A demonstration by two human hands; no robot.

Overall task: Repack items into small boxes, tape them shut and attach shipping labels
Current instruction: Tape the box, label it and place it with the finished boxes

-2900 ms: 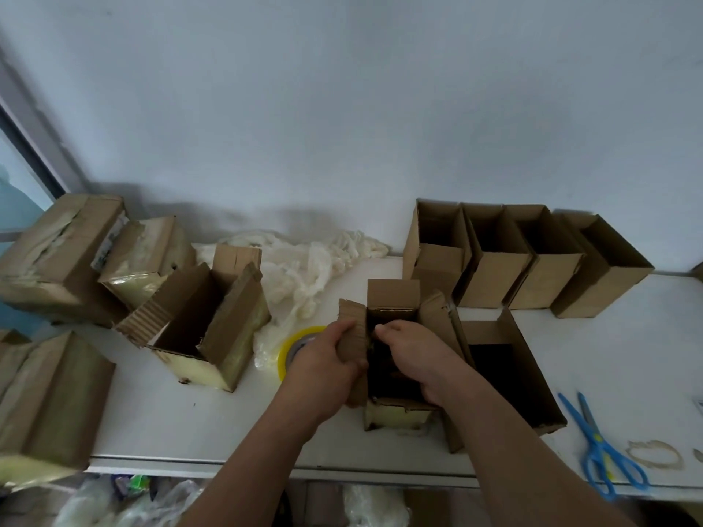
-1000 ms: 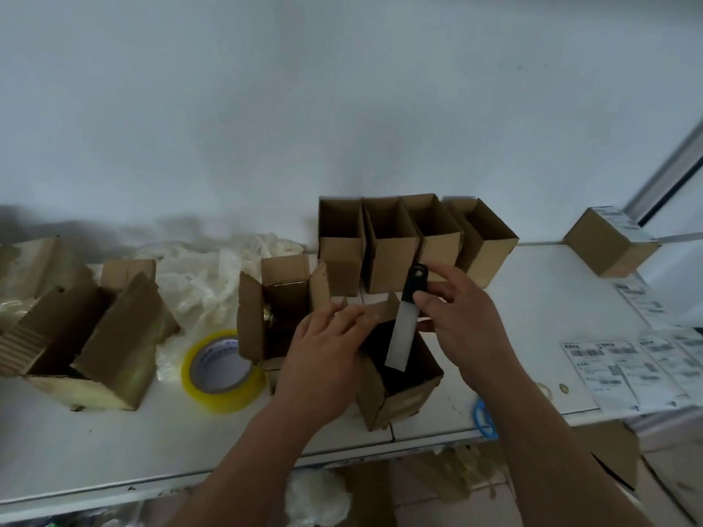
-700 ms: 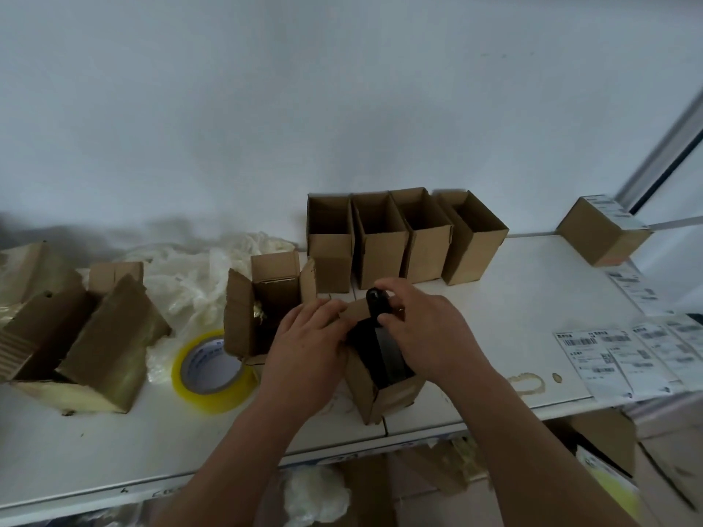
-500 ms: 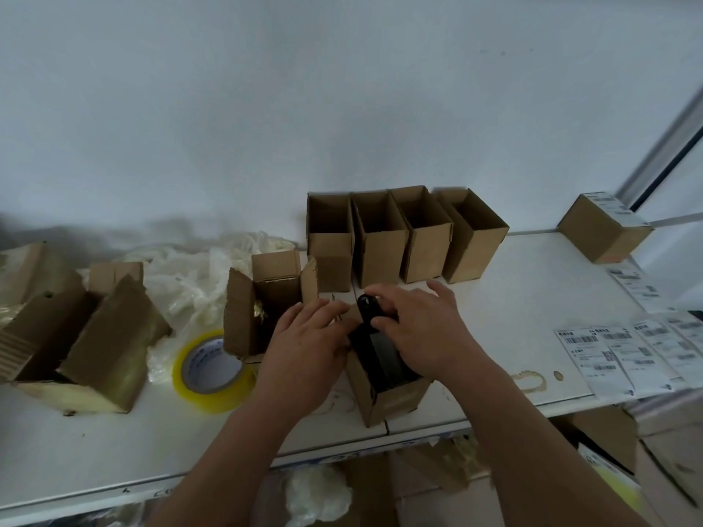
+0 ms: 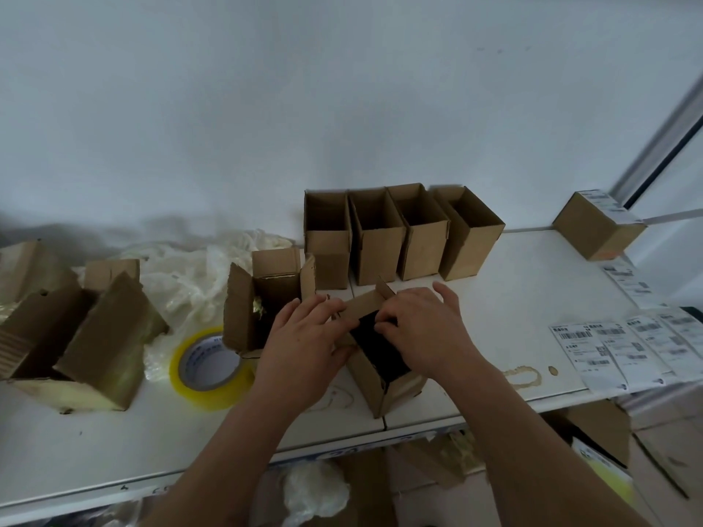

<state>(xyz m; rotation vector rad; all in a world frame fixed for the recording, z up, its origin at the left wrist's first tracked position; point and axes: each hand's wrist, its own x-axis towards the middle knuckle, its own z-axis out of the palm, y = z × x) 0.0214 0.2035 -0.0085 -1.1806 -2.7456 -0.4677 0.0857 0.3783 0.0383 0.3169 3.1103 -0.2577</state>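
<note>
Left hand (image 5: 304,348): fingers laid fairly straight on the far flap of the small open brown cardboard box (image 5: 384,386), thumb against its near left side.
Right hand (image 5: 422,329): fingertips curled over the box's opening, pressing on the black contents (image 5: 376,348) inside.
Small box: near the front edge of the white tabletop (image 5: 513,290), between both hands.
Yellow tape roll (image 5: 209,368): flat on the tabletop, left of the hands.
Shipping labels (image 5: 624,348): white sheets at the right edge.
Empty boxes (image 5: 403,237): four brown ones in a row behind.
</note>
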